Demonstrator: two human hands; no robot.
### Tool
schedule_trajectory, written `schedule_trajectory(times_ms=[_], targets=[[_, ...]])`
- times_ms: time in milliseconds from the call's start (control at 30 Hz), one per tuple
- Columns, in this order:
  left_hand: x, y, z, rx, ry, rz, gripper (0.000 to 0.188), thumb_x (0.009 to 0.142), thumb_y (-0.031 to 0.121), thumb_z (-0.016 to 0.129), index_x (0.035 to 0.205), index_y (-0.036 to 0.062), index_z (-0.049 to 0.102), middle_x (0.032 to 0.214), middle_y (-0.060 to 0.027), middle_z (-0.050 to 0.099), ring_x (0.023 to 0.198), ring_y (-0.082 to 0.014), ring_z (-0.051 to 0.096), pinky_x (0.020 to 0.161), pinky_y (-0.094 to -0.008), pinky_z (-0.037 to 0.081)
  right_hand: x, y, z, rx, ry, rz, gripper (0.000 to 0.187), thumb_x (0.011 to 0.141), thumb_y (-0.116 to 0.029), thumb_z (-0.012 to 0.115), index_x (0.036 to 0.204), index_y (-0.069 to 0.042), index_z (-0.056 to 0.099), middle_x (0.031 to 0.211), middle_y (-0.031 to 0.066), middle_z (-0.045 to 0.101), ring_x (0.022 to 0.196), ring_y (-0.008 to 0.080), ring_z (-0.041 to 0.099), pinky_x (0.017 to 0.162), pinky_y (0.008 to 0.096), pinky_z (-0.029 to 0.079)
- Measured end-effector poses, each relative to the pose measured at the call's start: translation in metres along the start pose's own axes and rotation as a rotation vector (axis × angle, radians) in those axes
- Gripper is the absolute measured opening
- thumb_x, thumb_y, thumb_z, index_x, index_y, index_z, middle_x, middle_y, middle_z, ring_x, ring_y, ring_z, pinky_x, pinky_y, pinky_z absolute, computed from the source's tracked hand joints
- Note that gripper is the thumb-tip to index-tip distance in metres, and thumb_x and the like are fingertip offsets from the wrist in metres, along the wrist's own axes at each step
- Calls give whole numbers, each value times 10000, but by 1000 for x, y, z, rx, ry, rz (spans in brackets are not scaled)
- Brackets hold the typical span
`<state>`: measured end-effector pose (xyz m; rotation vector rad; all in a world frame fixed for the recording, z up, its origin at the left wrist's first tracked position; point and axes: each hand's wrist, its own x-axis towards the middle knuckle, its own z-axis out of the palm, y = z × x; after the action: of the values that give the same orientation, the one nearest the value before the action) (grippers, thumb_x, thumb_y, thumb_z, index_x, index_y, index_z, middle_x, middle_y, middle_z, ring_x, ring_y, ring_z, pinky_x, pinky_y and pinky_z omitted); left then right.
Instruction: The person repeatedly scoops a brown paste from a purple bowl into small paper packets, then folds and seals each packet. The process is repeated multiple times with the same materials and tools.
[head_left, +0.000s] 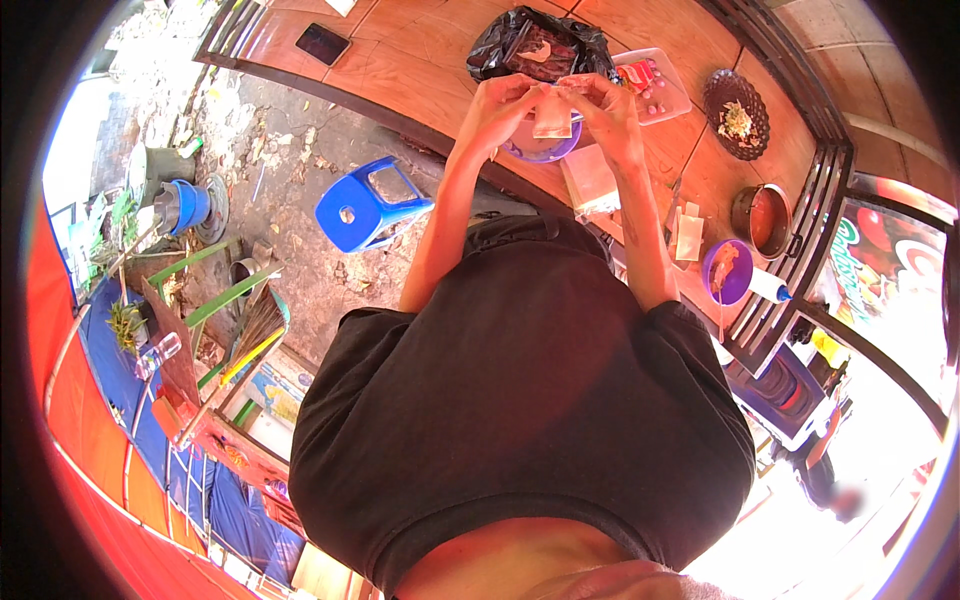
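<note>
Between my two raised hands is a thin, pale square wrapper sheet [553, 120], hanging down from the fingertips. My left hand [495, 112] pinches one upper side of it, and my right hand [608, 112] pinches the other. Below the sheet sits a purple bowl [540, 155], partly covered by the hands and sheet; its contents are hard to make out. Just beyond my fingers lies a black plastic bag [487, 52], opened, with something reddish-brown inside. A stack of pale square sheets [592, 182] rests beside my right forearm.
The wooden table also holds a pinkish tray [677, 97] with small round pieces, a dark plate [725, 92] of shredded food, a pot [762, 222], another purple bowl [722, 285], a white bottle [765, 284], loose sheets [689, 238] and a phone [322, 44]. A blue stool [350, 228] stands left.
</note>
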<state>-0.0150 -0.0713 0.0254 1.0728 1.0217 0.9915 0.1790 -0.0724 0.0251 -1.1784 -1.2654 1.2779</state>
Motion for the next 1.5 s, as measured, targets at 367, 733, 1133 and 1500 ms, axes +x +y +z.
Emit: schedule_trajectory(times_ms=[367, 733, 1133, 1500], targets=[[5, -14, -1, -7, 0, 83, 251, 978, 184, 697, 1029, -57, 742, 897, -74, 751, 839, -89, 680, 749, -263, 558, 1, 5, 1, 68, -8, 50, 192, 937, -38, 727, 1115, 34, 718, 1028, 74, 752, 942, 115, 699, 867, 263, 546], [-6, -5, -11, -176, -90, -111, 272, 1035, 184, 630, 1204, -22, 684, 1131, -86, 728, 1002, -164, 725, 875, -302, 590, 6, 14, 1, 54, 38, 44, 212, 892, -18, 730, 1096, 22, 695, 982, 58, 741, 881, 80, 673, 769, 237, 533], [-13, -22, -18, -539, -34, -33, 311, 1016, 113, 619, 1292, -28, 644, 1232, -105, 692, 1099, -165, 662, 916, -293, 526, 5, 7, 17, 264, 89, 107, 253, 916, -4, 719, 1152, 72, 670, 1030, 121, 750, 904, 143, 706, 775, 271, 594], [-16, -34, -27, -360, 116, -74, 316, 927, 40, 702, 1237, -12, 671, 1113, -71, 723, 1019, -146, 683, 866, -286, 555, -6, 31, -7, -477, 178, -265, 298, 907, -75, 720, 1189, 16, 682, 1121, 184, 726, 917, 284, 725, 788, 380, 583]])
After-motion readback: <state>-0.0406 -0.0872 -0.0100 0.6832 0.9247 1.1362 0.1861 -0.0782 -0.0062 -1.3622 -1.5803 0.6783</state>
